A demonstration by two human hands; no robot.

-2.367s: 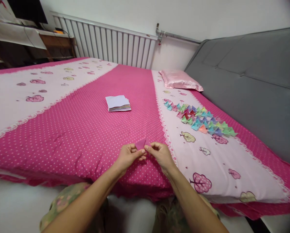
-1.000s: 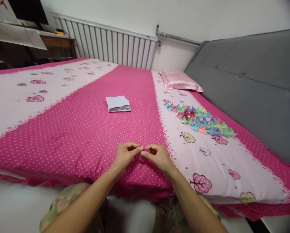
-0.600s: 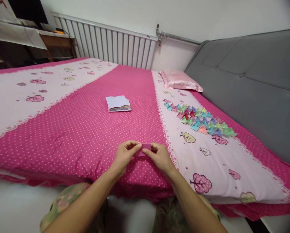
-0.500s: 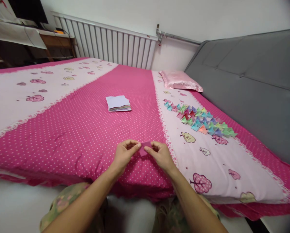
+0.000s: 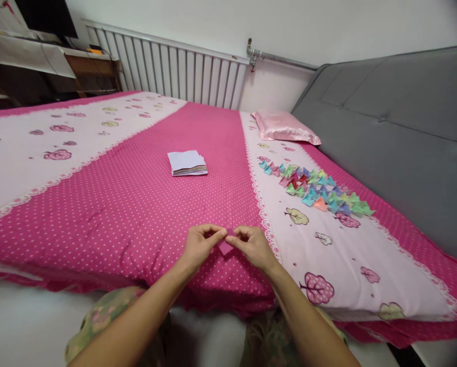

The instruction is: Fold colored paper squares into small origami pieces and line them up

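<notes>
A small folded piece of magenta paper (image 5: 225, 248) is pinched between my two hands, just above the near edge of the bed. My left hand (image 5: 201, 245) grips it from the left, thumb on top and fingers behind. From the right, my right hand (image 5: 254, 246) holds it the same way, the two thumb tips almost touching. Part of the paper is hidden behind the thumbs. Beyond the hands lies a stack of square paper sheets (image 5: 187, 162) with a pale sheet on top. To the right, several small folded paper pieces (image 5: 315, 188) in many colours stand in rows.
The bed is spread with a pink dotted and white tree-print cover (image 5: 136, 204). A pink pillow (image 5: 285, 127) rests near the grey headboard (image 5: 396, 132). Along the wall runs a white radiator (image 5: 175, 66). At the far left a desk (image 5: 86, 63) carries a monitor (image 5: 47, 18).
Both hands have shifted slightly down, and the thumbs have come closer together over the magenta paper. The paper has turned and now points more downward.
</notes>
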